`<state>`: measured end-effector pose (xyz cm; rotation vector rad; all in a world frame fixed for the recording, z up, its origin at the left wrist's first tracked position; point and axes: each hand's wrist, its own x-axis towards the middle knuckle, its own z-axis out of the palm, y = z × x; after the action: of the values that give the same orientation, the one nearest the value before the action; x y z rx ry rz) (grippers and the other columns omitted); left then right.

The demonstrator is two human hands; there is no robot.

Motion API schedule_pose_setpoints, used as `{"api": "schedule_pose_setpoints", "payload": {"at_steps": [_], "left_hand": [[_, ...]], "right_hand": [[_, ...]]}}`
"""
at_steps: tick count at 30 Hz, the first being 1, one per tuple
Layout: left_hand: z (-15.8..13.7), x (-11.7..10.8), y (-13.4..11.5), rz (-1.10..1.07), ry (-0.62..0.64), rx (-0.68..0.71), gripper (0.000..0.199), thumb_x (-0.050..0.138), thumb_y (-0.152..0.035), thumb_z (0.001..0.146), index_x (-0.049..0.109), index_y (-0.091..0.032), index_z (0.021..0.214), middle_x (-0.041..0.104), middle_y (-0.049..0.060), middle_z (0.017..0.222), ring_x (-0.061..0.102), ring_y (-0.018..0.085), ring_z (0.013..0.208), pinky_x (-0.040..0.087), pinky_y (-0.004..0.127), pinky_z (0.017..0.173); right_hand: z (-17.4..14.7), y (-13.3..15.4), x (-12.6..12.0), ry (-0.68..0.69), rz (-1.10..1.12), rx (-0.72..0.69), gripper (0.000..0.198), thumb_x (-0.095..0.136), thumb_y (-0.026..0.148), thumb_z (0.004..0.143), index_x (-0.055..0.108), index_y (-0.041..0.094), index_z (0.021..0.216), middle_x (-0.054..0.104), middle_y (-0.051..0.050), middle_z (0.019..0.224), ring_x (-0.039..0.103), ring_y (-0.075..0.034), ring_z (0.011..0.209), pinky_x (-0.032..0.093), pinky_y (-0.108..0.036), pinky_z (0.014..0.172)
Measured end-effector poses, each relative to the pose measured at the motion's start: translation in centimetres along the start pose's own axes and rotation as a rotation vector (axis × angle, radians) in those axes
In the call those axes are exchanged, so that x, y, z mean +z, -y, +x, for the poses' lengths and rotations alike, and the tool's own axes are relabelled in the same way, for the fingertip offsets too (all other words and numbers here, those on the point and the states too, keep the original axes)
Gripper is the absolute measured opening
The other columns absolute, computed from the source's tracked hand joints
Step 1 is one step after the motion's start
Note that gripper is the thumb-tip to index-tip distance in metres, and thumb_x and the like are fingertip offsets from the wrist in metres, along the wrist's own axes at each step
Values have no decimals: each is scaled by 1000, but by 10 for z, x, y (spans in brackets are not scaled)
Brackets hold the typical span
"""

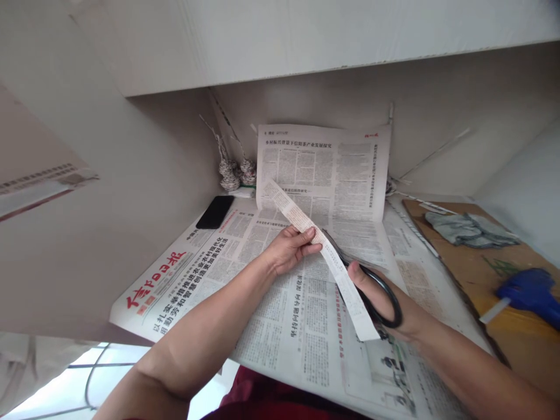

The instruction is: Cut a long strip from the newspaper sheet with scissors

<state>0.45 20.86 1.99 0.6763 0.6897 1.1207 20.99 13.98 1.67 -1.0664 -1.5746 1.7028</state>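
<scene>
Between thumb and fingers, my left hand (294,248) pinches a long, narrow newspaper strip (343,279) near its middle. The strip slants from the upper left down toward the lower right. My right hand (375,291) is closed on a pair of black-handled scissors (391,297), whose blades point up and left, partly behind the strip. I cannot tell whether the blades touch the paper. Under both hands lies a spread newspaper (266,291), and another newspaper sheet (321,169) stands propped against the back wall.
A black phone (215,212) lies at the left. Behind it are twisted paper bundles (230,174). On the right, a brown board (464,262) carries a grey cloth (468,228) and a blue glue gun (527,291). A white shelf (306,41) overhangs the back.
</scene>
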Motion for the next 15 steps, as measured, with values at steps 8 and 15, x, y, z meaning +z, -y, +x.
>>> {"api": "schedule_pose_setpoints", "payload": {"at_steps": [8,15], "left_hand": [[3,-7,-2,11,-3,1,5,70,-18,90,69,-12,91,74,5,82,74,15,70,63,22,57],[0,-2,4,69,42,-54,10,82,-10,77,74,-7,82,74,7,79,73,14,72,61,18,64]], "right_hand": [[0,5,0,24,-10,54,66,39,78,92,55,20,66,50,2,44,42,-10,35,28,-22,35],[5,-6,-3,88,-9,49,74,30,78,95,60,18,63,60,-3,53,52,-10,45,34,-22,41]]}}
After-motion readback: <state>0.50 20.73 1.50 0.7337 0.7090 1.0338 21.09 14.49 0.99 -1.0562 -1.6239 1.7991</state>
